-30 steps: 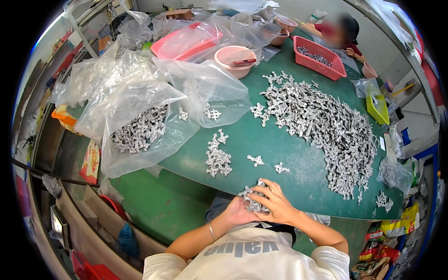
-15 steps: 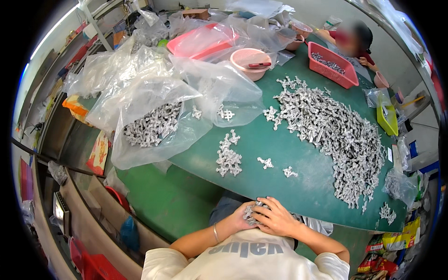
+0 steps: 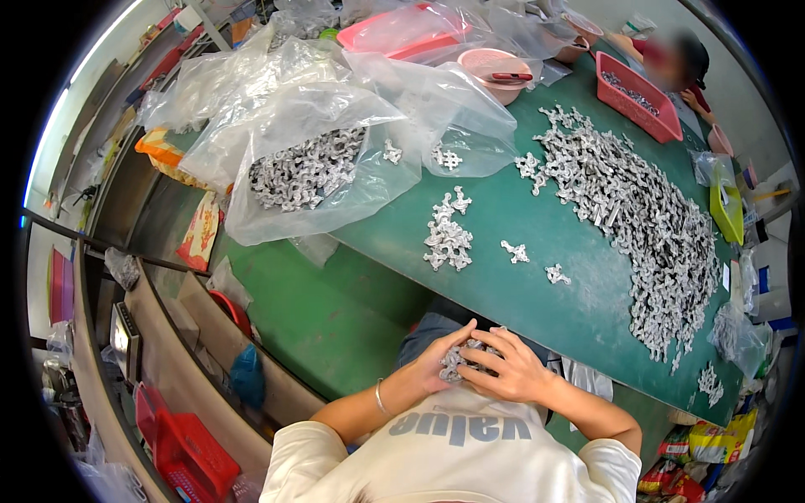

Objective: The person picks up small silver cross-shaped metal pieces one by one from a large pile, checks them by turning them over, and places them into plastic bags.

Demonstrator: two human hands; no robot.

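Observation:
Close to my body, in front of my shirt, both hands cup a clump of small silvery metal castings [image 3: 459, 363]. My left hand [image 3: 433, 359] curves around its left side, fingers pointing up. My right hand [image 3: 521, 369] lies over the clump from the right, its fingers bent and slightly apart across the pieces. How many they hold is partly hidden by the fingers. Beyond the hands, a small cluster of the same castings [image 3: 449, 239] lies on the green table [image 3: 511, 310]. Two loose castings [image 3: 515, 251] sit to its right, apart from each other.
A large heap of castings [image 3: 637, 226] spreads over the table's right side. More lie in a clear plastic bag [image 3: 306, 172] at left. Behind are a pink bowl [image 3: 495, 71] and a pink basket [image 3: 637, 101]. Another person [image 3: 679, 67] sits at the far right.
My view has shifted, so the table appears higher and further right. The left hand's fingers have lifted and spread a little from the right hand; both still hold the castings.

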